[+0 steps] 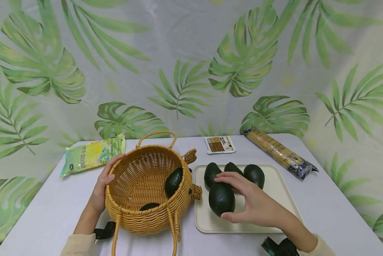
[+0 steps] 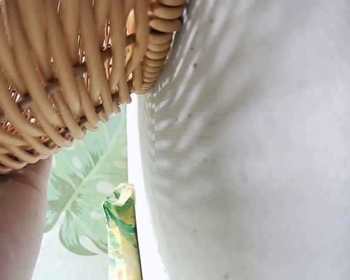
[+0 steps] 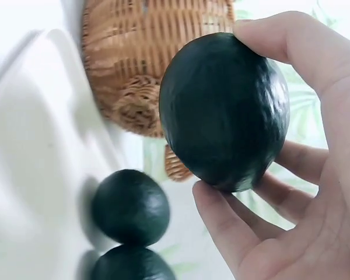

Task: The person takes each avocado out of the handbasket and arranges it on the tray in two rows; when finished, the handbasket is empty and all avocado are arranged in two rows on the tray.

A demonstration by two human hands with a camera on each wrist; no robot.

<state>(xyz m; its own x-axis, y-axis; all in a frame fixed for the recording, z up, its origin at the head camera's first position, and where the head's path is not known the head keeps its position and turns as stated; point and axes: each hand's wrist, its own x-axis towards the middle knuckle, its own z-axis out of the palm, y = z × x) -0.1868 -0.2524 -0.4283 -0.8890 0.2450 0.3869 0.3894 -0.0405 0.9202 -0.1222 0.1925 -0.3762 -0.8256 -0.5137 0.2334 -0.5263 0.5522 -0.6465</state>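
My right hand (image 1: 253,202) pinches a dark green avocado (image 1: 221,200) between thumb and fingertips, held over the left part of a cream tray (image 1: 287,217). Three more avocados lie at the tray's back, one of them an avocado (image 1: 254,175) on the right. On the left, my left hand (image 1: 102,185) grips the rim of a wicker basket (image 1: 150,222), thumb over the edge. Inside the basket an avocado (image 1: 173,182) leans against the right wall, and part of another (image 1: 149,206) shows near the front. The right wrist view shows the held avocado (image 3: 224,111) close up.
A green-yellow packet (image 1: 93,154) lies behind the basket on the left. At the back are a small flat packet (image 1: 219,144) and a long package of noodles (image 1: 279,151). The basket's front handle (image 1: 173,231) hangs down toward me; its back handle (image 1: 156,133) stands up.
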